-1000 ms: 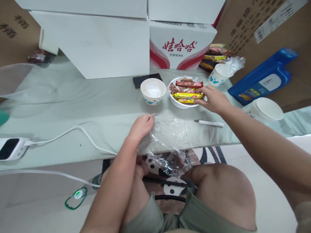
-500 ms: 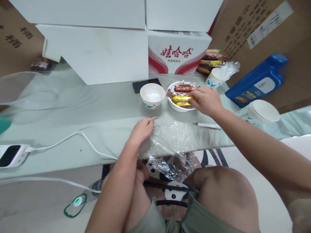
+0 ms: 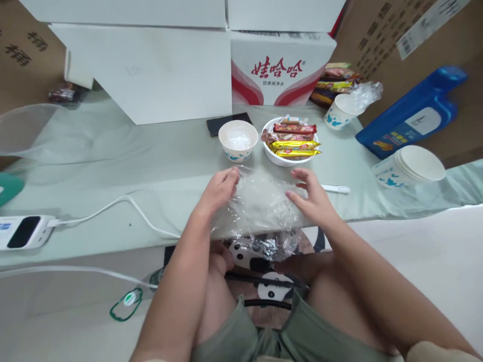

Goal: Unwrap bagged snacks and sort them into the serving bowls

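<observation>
A clear plastic bag (image 3: 260, 206) lies crumpled over the front of the table and hangs down past its edge. My left hand (image 3: 221, 188) pinches its upper left part between thumb and fingers. On the bag's right side is my right hand (image 3: 307, 196), thumb and fingers apart, with nothing held in it. Behind the hands stands a white bowl (image 3: 281, 159) filled with several wrapped snack bars (image 3: 294, 145), red and yellow. Left of it is a paper bowl (image 3: 238, 143) with blue leaf print. A white utility knife (image 3: 335, 189) lies partly behind my right hand.
A dark phone (image 3: 226, 122) lies behind the paper bowl. On the right are stacked paper cups (image 3: 411, 166), a blue bottle (image 3: 413, 113) and another cup (image 3: 339, 113) holding plastic. White boxes (image 3: 151, 70) line the back. A white cable (image 3: 132, 203) crosses the left side.
My right hand has left the snack bars in the white bowl and come back towards me, to the right side of the plastic bag. My left hand still holds the bag.
</observation>
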`<control>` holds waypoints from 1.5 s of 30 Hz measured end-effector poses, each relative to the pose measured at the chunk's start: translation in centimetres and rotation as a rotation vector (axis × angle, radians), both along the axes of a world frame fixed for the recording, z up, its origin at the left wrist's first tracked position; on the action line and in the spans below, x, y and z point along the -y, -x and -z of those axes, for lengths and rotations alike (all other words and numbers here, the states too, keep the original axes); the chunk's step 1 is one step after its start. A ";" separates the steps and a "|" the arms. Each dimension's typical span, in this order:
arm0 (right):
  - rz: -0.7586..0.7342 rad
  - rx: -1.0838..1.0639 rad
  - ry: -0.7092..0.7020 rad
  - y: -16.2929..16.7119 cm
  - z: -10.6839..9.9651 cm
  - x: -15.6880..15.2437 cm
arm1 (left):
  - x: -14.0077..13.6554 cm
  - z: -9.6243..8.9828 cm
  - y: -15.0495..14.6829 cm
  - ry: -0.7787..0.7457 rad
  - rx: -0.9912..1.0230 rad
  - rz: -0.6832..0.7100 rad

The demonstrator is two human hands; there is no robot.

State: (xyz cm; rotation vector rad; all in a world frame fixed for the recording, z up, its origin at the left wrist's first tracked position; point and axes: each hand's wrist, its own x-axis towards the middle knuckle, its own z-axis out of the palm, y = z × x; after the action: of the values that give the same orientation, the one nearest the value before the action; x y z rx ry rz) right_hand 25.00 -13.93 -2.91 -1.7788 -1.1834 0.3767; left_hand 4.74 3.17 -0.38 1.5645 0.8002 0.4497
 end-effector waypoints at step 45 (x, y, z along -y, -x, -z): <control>0.364 0.249 -0.050 -4.3 -1.4 4.7 | -0.7 -0.4 -0.2 -0.163 -0.185 -0.218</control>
State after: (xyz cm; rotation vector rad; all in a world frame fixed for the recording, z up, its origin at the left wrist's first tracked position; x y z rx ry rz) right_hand 29.29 -18.61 -1.53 -1.9890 -0.9955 -0.0896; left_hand 4.92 3.90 0.02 1.6940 1.1065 0.5450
